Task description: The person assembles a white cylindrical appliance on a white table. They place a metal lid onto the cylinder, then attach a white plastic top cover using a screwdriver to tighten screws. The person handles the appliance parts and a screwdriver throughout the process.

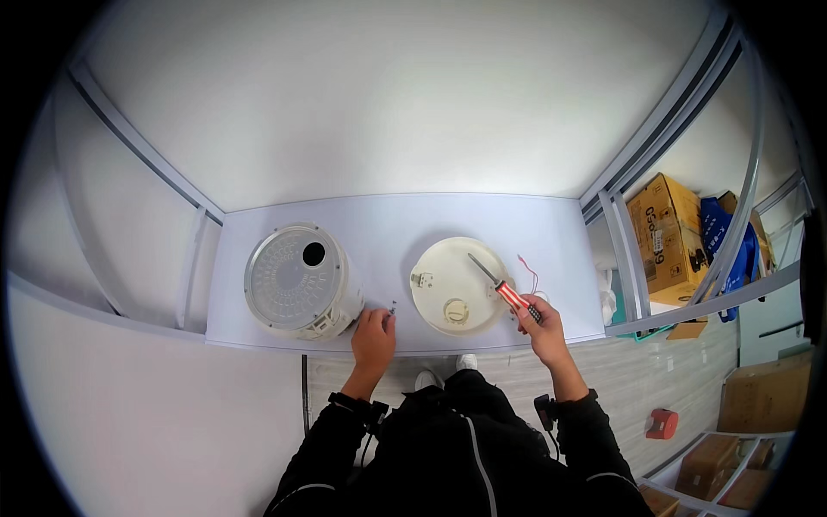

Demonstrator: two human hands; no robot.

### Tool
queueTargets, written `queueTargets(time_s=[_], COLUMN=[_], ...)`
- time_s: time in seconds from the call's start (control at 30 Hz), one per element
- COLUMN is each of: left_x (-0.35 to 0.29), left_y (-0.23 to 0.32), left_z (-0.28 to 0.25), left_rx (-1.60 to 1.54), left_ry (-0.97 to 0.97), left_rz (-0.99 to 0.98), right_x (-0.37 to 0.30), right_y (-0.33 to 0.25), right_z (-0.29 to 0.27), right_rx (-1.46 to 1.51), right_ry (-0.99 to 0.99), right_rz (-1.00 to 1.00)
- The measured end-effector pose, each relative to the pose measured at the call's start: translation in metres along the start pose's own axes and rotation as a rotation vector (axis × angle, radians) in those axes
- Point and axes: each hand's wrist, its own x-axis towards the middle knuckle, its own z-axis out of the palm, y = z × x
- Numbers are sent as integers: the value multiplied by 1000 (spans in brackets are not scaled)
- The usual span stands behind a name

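My left hand (374, 334), fingers curled, has small dark pieces (394, 302) just off its right side; I cannot tell if it pinches one. Farther from them, my right hand (544, 326) grips a striped screwdriver (513, 297) slanting away leftward over a cream lid (455, 276).

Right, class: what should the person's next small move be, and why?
Probably gather the small dark pieces, perhaps screws, with the left hand: they lie on the white table beside it, while the right hand is occupied holding the screwdriver, tip over the round cream cover.
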Motion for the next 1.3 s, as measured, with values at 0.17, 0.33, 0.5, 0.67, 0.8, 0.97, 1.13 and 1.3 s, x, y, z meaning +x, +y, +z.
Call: queueTargets(time_s=[0.17, 0.33, 0.5, 0.67, 0.8, 0.97, 1.13, 1.3], left_x=[-2, -5, -5, 8, 22, 40, 57, 69], left_y=[-2, 6, 33, 53, 75, 86, 89, 76], left_z=[-2, -10, -13, -13, -14, -11, -7, 16], left_rx=[-26, -328, -680, -645, -581, -521, -283, -245], left_ry=[28, -2, -62, -38, -23, -46, -12, 118], left_rz=[-7, -55, -82, 106, 202, 260, 325, 224], right_x=[-1, -2, -3, -7, -12, -14, -17, -19], right_y=[2, 0, -2, -5, -9, -7, -6, -8], right_z=[0, -1, -3, -3, -5, -13, -23, -28], right_rx=[17, 16, 41, 39, 27, -5, 34, 46], right_ry=[-2, 8, 33, 23, 32, 40, 100, 125], right_rz=[0, -11, -18, -18, -40, -75, -66, -48])
